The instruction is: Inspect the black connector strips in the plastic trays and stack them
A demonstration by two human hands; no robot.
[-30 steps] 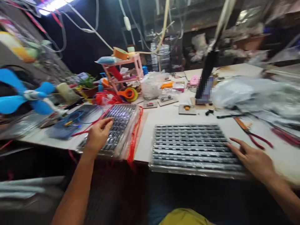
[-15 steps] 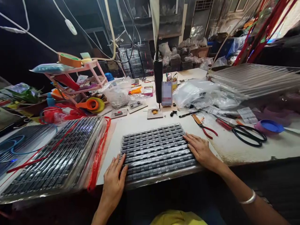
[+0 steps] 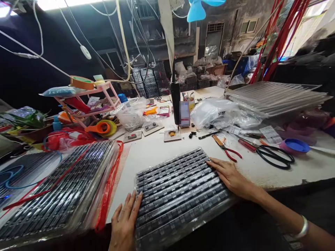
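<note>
Setting: cluttered workshop, hanging cables overhead, a white worktop running left to right in front of the person.
Tray in hand: a clear plastic tray of dark component strips lies at the worktop's near edge, turned askew, its near right corner jutting out past the edge.
Left hand: fingers stretched flat and unclenched, fingertips pressed against the tray's near left edge; nothing gripped.
Right hand: palm down, fingers spread loose over the tray's far right corner, touching the strips; nothing gripped.
Left side: a second tray wrapped in plastic with red cord along its right edge, lying toward the worktop's left end, apart from the first tray.
Right side: red-handled pliers just beyond the right hand, black scissors farther right, a blue lid near the right end.
Far edge: a pink rack with tape rolls, crumpled clear bags, and a stack of empty clear trays at the far right corner.
</note>
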